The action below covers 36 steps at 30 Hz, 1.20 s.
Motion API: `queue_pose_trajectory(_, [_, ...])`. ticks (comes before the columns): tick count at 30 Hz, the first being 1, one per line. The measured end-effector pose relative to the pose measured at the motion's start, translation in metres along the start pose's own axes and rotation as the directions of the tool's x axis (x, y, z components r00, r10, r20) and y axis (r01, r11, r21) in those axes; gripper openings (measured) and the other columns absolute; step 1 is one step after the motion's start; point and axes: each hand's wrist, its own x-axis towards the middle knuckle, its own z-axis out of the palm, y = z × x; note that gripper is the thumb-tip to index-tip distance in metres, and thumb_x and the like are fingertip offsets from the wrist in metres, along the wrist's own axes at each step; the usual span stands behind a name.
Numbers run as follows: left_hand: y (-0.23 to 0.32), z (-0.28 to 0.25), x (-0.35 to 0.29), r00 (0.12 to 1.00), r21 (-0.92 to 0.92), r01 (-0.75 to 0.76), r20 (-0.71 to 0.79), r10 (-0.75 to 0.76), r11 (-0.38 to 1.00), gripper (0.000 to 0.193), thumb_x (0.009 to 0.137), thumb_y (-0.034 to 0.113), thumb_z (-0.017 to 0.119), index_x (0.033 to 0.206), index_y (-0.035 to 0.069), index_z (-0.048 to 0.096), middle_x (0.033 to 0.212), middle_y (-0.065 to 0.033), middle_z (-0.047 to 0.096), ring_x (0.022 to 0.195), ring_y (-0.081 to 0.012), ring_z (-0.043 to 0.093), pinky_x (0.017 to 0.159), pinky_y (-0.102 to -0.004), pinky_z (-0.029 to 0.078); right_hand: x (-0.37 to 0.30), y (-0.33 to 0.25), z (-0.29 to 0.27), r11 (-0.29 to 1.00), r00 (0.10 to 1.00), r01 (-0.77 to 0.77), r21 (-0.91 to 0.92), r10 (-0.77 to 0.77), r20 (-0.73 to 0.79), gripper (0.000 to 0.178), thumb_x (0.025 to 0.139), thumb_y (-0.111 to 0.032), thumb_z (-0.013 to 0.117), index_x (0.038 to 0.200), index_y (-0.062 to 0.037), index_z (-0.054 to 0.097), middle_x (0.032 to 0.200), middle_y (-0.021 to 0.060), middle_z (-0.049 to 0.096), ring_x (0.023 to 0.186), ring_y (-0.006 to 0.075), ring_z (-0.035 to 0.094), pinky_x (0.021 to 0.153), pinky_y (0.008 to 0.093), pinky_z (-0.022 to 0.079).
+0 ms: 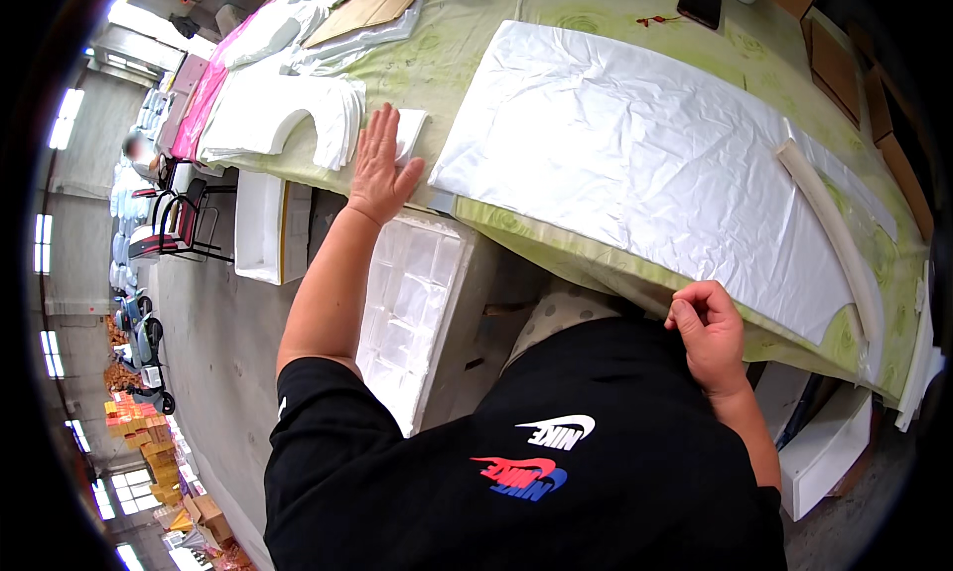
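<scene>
Resting flat, the left hand point(382, 169) lies palm down with fingers spread and straight on the green patterned tablecloth point(467, 55), its fingertips overlapping a small white rectangular pad point(410, 131); nothing is gripped. Just to its left sits a stack of white cut-out foam pieces with an arched notch point(278, 114).

Right hand point(707, 328): fingers curled together, thumb against forefinger, pinching the near edge of the tablecloth where it hangs over the table front. Whether the clear film along that edge is also caught in the pinch, cannot tell.

Large white glossy plastic sheet point(645, 144) lies spread over the middle of the table, wrinkled, between the two hands and beyond them. A cream-coloured rolled tube point(829, 233) lies along the sheet's right border, touching it.

Below the table edge, near the left forearm: white moulded foam tray with square compartments point(412, 303), standing tilted on its side. Another white foam box point(260, 223) stands further left on the floor.

Far end of table: flat brown cardboard sheets point(372, 5), a pink sheet point(204, 94), a dark flat rectangular object point(700, 0).
</scene>
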Motion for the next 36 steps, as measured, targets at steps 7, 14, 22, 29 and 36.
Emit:
queue_pose_trajectory(7, [0.006,-0.003,0.005,0.953,0.134,0.059,0.288,-0.096,0.989,0.085,0.101,0.064,0.044,0.163,0.007,0.029,0.171,-0.0145,0.025,0.160,-0.0299,0.016,0.129,-0.0446,0.013,0.001,0.000,0.002,1.000,1.000,0.005,-0.007,-0.005,-0.013,0.007,0.101,-0.007,0.067,0.105,-0.0039,0.062,0.090,-0.0001,0.063,0.079,0.0067,0.058,0.073,0.0222,0.049])
queue_pose_trajectory(14, [0.005,-0.003,0.006,0.945,0.151,0.056,0.311,-0.102,0.987,0.084,0.102,0.063,0.045,0.163,0.008,0.028,0.171,-0.0144,0.025,0.160,-0.0295,0.016,0.129,-0.0449,0.013,0.001,-0.003,0.002,1.000,1.000,0.007,0.002,-0.007,-0.024,0.007,0.101,-0.006,0.066,0.106,-0.0039,0.061,0.090,0.0003,0.063,0.079,0.0069,0.059,0.073,0.0222,0.049])
queue_pose_trajectory(22, [0.005,-0.003,0.009,0.935,0.175,0.059,0.334,-0.116,0.983,0.086,0.102,0.065,0.043,0.165,0.010,0.025,0.172,-0.0121,0.022,0.161,-0.0279,0.014,0.129,-0.0452,0.012,-0.002,-0.004,-0.007,0.999,0.995,0.028,0.030,-0.025,-0.092,0.006,0.101,-0.003,0.065,0.106,-0.0034,0.061,0.091,0.0006,0.062,0.080,0.0080,0.059,0.076,0.0230,0.050])
queue_pose_trajectory(29, [0.005,-0.002,0.009,0.923,0.177,0.080,0.359,-0.140,0.981,0.086,0.102,0.068,0.041,0.165,0.012,0.024,0.173,-0.0107,0.019,0.161,-0.0276,0.012,0.129,-0.0481,0.011,-0.004,-0.003,-0.004,0.999,0.997,0.030,-0.014,-0.031,-0.064,0.005,0.103,-0.006,0.062,0.106,-0.0031,0.060,0.088,0.0020,0.062,0.080,0.0100,0.059,0.077,0.0251,0.051])
queue_pose_trajectory(36, [0.012,-0.006,0.011,0.902,0.209,0.117,0.386,-0.192,0.971,0.086,0.101,0.068,0.040,0.166,0.014,0.022,0.174,-0.0088,0.018,0.161,-0.0265,0.011,0.127,-0.0564,0.007,-0.005,-0.002,-0.005,0.999,0.998,0.025,-0.021,-0.026,-0.064,0.006,0.102,-0.004,0.064,0.106,-0.0032,0.060,0.089,0.0010,0.062,0.080,0.0085,0.058,0.075,0.0238,0.050])
